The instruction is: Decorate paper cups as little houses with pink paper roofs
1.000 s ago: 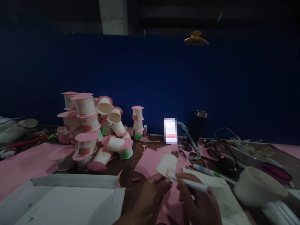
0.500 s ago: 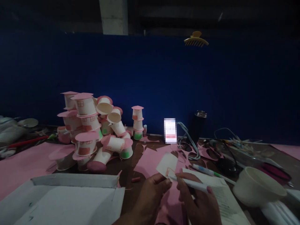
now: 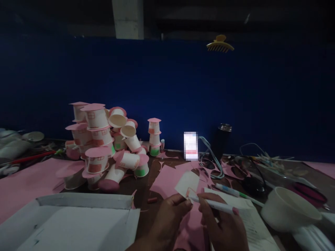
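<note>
My left hand is closed around the lower edge of a small white paper cup, tilted above pink paper. An orange-red outline, partly filled in, marks the cup's side. In my right hand is a white marker pen, its tip end at the drawing near my left thumb. My left fingers hide the near part of the cup. To the left rises a pile of paper cups with pink paper discs, several bearing orange-red windows and doors.
A white box lid lies at front left, near a short red cap. Pink paper and offcuts cover the middle. To the right are another marker, a white cup, a black bottle and a lit phone.
The orange-red patch on the cup looks slightly larger, and the cup has turned a little. Both hands keep their grips; the whole view has shifted very slightly.
</note>
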`<state>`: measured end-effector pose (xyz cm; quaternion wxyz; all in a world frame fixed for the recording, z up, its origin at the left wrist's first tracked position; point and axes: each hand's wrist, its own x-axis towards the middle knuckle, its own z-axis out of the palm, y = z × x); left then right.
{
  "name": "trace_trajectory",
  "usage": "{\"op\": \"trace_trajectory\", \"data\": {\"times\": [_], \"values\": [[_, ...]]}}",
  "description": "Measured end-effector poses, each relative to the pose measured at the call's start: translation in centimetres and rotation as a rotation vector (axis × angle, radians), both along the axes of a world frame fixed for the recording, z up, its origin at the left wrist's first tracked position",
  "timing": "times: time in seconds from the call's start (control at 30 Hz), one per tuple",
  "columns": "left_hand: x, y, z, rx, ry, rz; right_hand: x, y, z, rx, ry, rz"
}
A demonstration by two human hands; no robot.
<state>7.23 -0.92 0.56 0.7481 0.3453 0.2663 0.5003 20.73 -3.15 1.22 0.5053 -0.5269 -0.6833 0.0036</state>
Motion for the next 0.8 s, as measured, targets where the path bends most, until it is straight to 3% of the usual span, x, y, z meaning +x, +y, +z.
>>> {"op": "trace_trajectory", "data": {"times": [0.13,0.8], "values": [[0.0,0.0,0.0,-0.012,-0.017,-0.011,0.1,0.0,0.0,-0.002,-0.007,-0.062],[0.0,0.5,-1.1,-0.011,0.006,0.000,-0.3,-0.2,-0.1,-0.002,0.022,0.049]]}}
